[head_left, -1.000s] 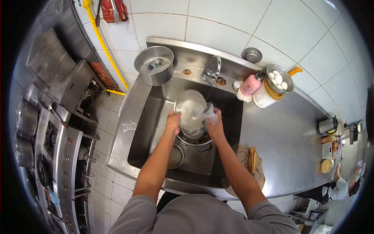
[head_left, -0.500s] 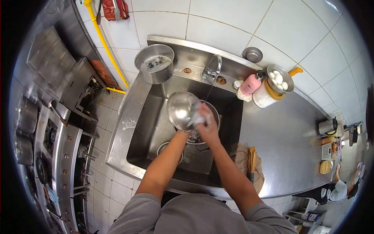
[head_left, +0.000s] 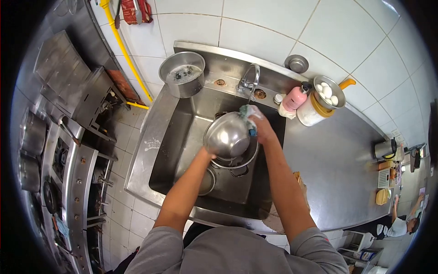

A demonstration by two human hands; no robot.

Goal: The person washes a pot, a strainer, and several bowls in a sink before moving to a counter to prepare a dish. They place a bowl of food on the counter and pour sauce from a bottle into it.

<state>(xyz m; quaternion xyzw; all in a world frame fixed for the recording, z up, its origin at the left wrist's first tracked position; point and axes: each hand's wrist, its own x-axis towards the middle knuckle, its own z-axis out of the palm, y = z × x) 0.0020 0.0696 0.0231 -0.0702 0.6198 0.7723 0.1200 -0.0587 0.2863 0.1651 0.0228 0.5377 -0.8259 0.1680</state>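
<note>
A shiny metal bowl (head_left: 224, 136) is tilted over the sink (head_left: 182, 141), its rounded outside facing up. My left hand (head_left: 209, 153) grips its lower left edge, with most of the fingers hidden beneath. At the upper right rim, my right hand (head_left: 260, 123) holds a soapy green and white sponge (head_left: 247, 112) against the bowl. A larger pot (head_left: 253, 157) sits in the sink below the bowl, and a small round container (head_left: 207, 182) lies to its lower left.
Behind the sink are a faucet (head_left: 248, 82) and a pot of soapy water (head_left: 185, 84). A pink bottle (head_left: 294, 98) and a bowl of eggs (head_left: 329, 93) stand to the right. The stove (head_left: 68, 173) is at left; another person (head_left: 397, 223) is at far right.
The bowl has shifted right and tilted over the pot. My right hand has moved up and right to the rim with the sponge, and my left hand has moved slightly left.
</note>
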